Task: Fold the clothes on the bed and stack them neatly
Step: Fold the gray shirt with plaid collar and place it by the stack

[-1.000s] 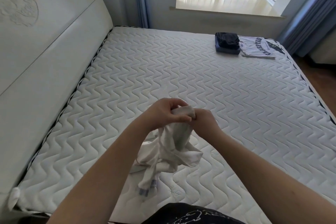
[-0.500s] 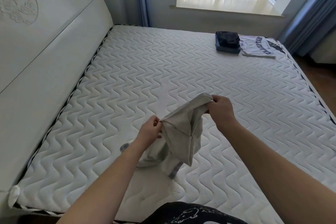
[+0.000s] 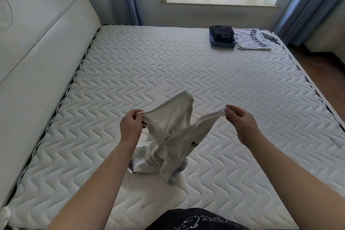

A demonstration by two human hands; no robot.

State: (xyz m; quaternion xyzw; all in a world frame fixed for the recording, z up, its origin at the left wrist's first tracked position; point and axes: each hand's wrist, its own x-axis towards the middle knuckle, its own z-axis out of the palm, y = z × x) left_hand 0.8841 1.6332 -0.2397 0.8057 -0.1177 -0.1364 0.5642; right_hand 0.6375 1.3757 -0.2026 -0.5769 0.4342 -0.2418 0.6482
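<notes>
Head view. Lower centre of the frame: a white shirt (image 3: pixel 173 136) hangs between two hands above the mattress (image 3: pixel 130 73), its lower part bunched and touching the quilted surface. The left hand (image 3: pixel 131 126) pinches one edge of the fabric between thumb and curled fingers; the right hand (image 3: pixel 240 121) pinches the opposite edge at its fingertips, so that the cloth is drawn into a shallow span with a loose loop rising between the two grips. A small dark mark shows on the shirt's right side. Whether the pinched edges belong to the shoulders or the neckline cannot be told.

Upper right of the frame: a dark stack (image 3: pixel 221 36) of folded clothes, with a folded printed tee (image 3: pixel 253 39) just beside it, near the far corner of the mattress. Left edge: the headboard (image 3: pixel 37 46).

Step in hand, as judged: opening out and orienting the shirt before folding; no fold appears made yet. The next move calls for spreading the garment flat on the mattress with sleeves freed from the twisted lower bundle, since creased or tangled cloth would fold unevenly; the finished piece would then go by the folded clothes at upper right
</notes>
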